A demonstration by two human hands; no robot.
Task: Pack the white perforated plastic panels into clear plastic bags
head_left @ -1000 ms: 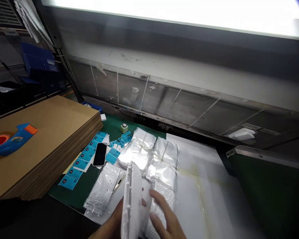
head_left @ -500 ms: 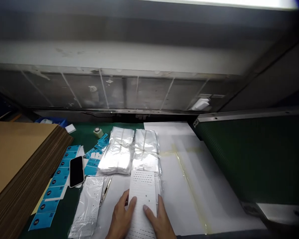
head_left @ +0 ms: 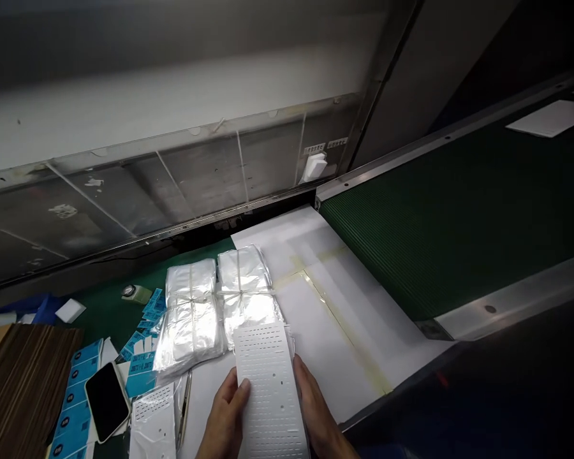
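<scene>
My left hand (head_left: pixel 226 411) is closed on the left edge of a white slotted panel (head_left: pixel 270 392), its thumb on the front face. Along the opposite edge my right hand (head_left: pixel 319 411) holds the same panel, with most of its fingers hidden behind it. Rows of short slots and a few small holes mark the panel. Just beyond its top end lie two tied bundles of clear plastic bags (head_left: pixel 191 312) (head_left: pixel 249 290). To the left rests a similar white panel in a clear bag (head_left: pixel 153 424), with a thin pen-like tool (head_left: pixel 185 408) beside it.
A phone (head_left: pixel 108 401), blue labels (head_left: pixel 71 411), a small bottle (head_left: pixel 136 294) and a cardboard stack (head_left: pixel 23 389) occupy the left side. White sheeting with yellowish tape (head_left: pixel 330 306) covers the table. At right runs a green conveyor belt (head_left: pixel 459 223) carrying white flat pieces (head_left: pixel 552 118).
My view has turned right, bringing more of the conveyor and its white pieces into sight. Both hands still hold the panel; the right thumb has left its front face.
</scene>
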